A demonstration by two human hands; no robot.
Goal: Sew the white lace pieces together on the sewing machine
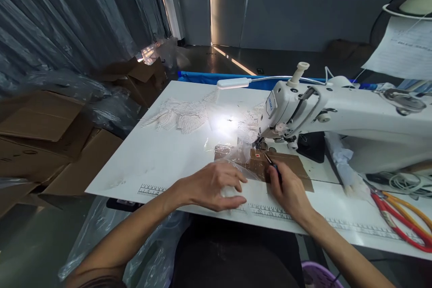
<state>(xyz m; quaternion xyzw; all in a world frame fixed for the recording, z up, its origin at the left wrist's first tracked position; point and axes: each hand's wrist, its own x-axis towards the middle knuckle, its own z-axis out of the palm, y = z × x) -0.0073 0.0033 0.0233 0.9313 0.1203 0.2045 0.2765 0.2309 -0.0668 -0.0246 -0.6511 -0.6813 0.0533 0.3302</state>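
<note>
White table [151,157] — left hand [212,186] flat, open on sheer fabric [238,155], right hand [290,191] gripping a thin tool [272,165]

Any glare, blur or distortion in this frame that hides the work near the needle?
Head view: the lamp burns a blown-out patch on the table beside the lace, washing out detail there. The left hand and the right hand, holding a thin tool, are sharp. The borders show wide-angle stretch and the background is dim.
</note>
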